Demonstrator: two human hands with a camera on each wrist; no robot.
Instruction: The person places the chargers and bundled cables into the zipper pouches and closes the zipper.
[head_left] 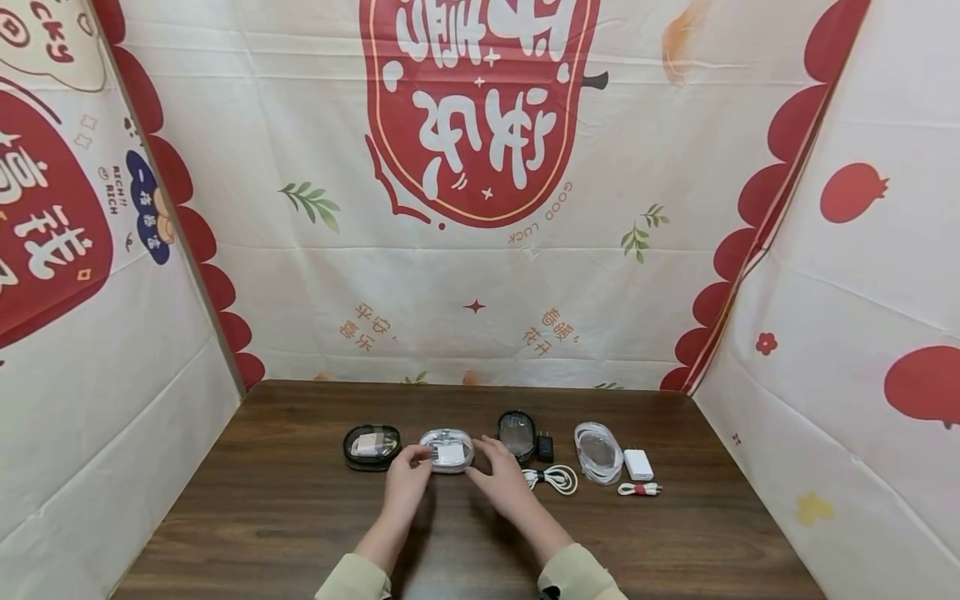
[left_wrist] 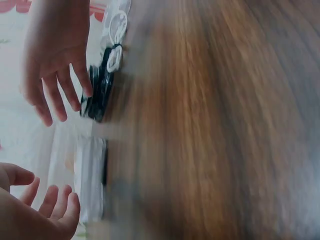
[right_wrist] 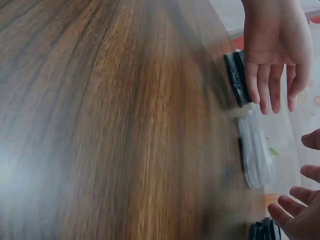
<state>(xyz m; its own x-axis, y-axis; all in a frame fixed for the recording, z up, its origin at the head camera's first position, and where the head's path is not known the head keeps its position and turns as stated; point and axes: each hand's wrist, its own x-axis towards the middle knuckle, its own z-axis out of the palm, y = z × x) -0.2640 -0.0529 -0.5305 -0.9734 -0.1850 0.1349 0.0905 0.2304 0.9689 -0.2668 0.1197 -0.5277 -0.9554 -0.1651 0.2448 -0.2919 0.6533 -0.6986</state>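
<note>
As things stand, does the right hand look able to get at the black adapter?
Probably yes: the right hand appears to hold nothing, and the black adapter lies close by with nothing on top. The coiled white cable on its near side seems easy to reach over.

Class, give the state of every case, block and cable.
Left black-rimmed oval plastic case: filled
Left clear oval plastic case: holds a white block
Right black-rimmed oval plastic case: looks empty
Right clear oval plastic case: looks empty
Black rectangular charger block: unpacked
White rectangular block: unpacked
Black-tied white cable: coiled
Red-tied white cable: bundled
</note>
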